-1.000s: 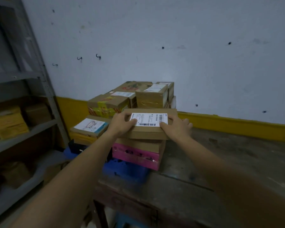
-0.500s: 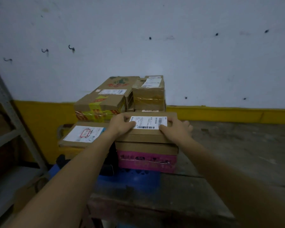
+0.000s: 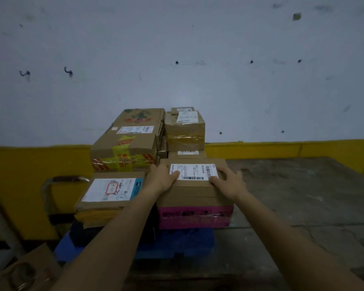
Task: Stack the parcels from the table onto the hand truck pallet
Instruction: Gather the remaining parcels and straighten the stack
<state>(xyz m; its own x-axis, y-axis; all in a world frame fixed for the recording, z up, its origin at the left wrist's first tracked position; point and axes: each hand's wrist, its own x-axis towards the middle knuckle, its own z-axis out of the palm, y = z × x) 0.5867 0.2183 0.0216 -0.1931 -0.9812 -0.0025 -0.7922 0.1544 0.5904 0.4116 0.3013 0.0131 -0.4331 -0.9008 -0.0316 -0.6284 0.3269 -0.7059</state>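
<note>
A flat brown parcel [image 3: 194, 186] with a white barcode label lies on top of a pink-sided box [image 3: 195, 216] on the blue hand truck pallet [image 3: 177, 241]. My left hand [image 3: 161, 178] grips its left edge and my right hand [image 3: 228, 181] grips its right edge, thumbs on the label. Several other taped cardboard parcels are stacked on the pallet: a flat labelled one [image 3: 111, 191] at the left, a yellow-taped one [image 3: 124, 152] behind it, and a small box [image 3: 185, 129] at the back.
The worn grey table [image 3: 303, 206] stretches right of the stack, against a white wall with a yellow band. The hand truck's metal handle [image 3: 59, 181] rises at the left. A cardboard box [image 3: 23, 271] sits at the lower left.
The view has swung right and closer; the shelving at left has left the frame. The parcel has settled lower onto the pink-sided box, both hands still on it.
</note>
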